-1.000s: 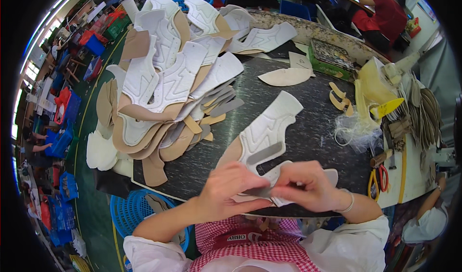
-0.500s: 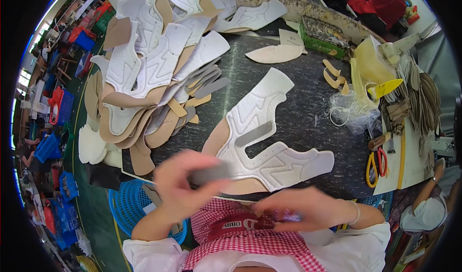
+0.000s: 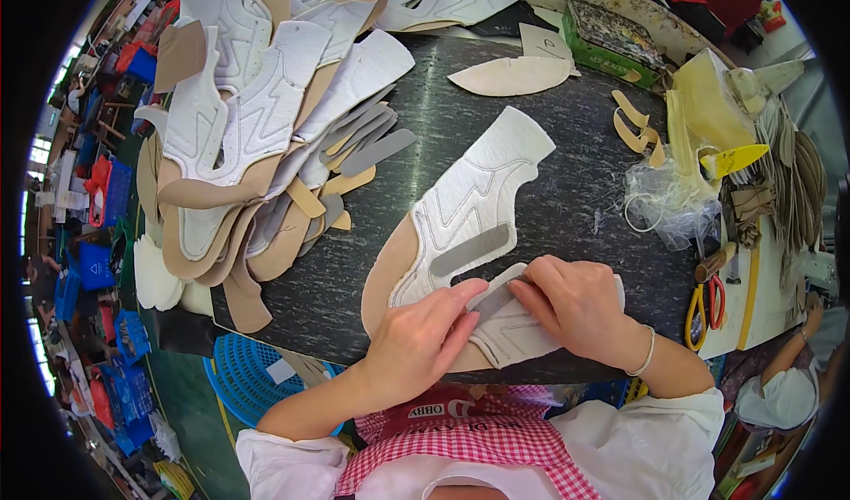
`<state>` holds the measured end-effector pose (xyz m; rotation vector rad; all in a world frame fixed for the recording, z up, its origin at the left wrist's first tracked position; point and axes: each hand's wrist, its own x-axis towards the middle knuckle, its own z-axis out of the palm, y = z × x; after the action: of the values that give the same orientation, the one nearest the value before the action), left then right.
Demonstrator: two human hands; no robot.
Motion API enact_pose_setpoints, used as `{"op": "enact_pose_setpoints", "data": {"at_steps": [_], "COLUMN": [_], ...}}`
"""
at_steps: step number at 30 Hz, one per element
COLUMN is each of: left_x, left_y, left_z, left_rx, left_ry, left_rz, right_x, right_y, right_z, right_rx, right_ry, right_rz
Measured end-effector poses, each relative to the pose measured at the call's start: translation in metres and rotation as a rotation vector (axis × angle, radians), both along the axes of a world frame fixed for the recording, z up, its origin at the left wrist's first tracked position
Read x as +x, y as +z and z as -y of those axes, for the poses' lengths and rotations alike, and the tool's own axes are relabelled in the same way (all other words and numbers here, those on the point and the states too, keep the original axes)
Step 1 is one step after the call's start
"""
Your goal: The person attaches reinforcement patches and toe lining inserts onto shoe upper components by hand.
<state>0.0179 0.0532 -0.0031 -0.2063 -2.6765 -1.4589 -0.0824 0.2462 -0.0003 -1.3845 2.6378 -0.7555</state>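
Note:
A white shoe upper (image 3: 465, 190) with stitched zigzag lines and a tan heel edge lies spread on the dark worktop. One grey strip (image 3: 470, 250) rests along the side of its U-shaped opening. A second grey strip (image 3: 492, 303) lies across the near arm of the upper, with both hands at its ends. My left hand (image 3: 423, 330) pinches the strip's left end between thumb and fingers. My right hand (image 3: 575, 310) is closed at its right end, with bent fingertips pressed down there. Both hands partly cover the upper's near arm.
A pile of white uppers (image 3: 266, 102) stands at the left, with loose grey strips (image 3: 376, 150) beside it. Scissors (image 3: 708, 310), a plastic bag (image 3: 668, 203) and a yellow blade-shaped tool (image 3: 735, 159) lie at the right. A blue basket (image 3: 252, 380) sits below the table's edge.
My left hand has brought the grey strip from left of the upper onto its near arm. My right hand has moved up from in front of the apron to the strip's other end.

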Motion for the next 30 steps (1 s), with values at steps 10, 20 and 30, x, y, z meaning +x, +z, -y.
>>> {"op": "enact_pose_setpoints", "data": {"at_steps": [10,20,30], "left_x": [-0.006,0.033,0.052], "left_y": [-0.001,0.007,-0.012], "left_z": [-0.001,0.066,0.029], "left_rx": [-0.623,-0.395,-0.421], "left_ry": [0.013,-0.185,-0.013], "left_rz": [-0.131,-0.13,-0.183], "right_x": [-0.084,-0.212,-0.316], "right_y": [0.026,0.021,0.014], "right_z": [0.022,0.027,-0.06], "right_rx": [-0.12,-0.174,0.726], "right_ry": [-0.026,0.009,-0.566], "right_rz": [-0.282,-0.655,-0.486]}}
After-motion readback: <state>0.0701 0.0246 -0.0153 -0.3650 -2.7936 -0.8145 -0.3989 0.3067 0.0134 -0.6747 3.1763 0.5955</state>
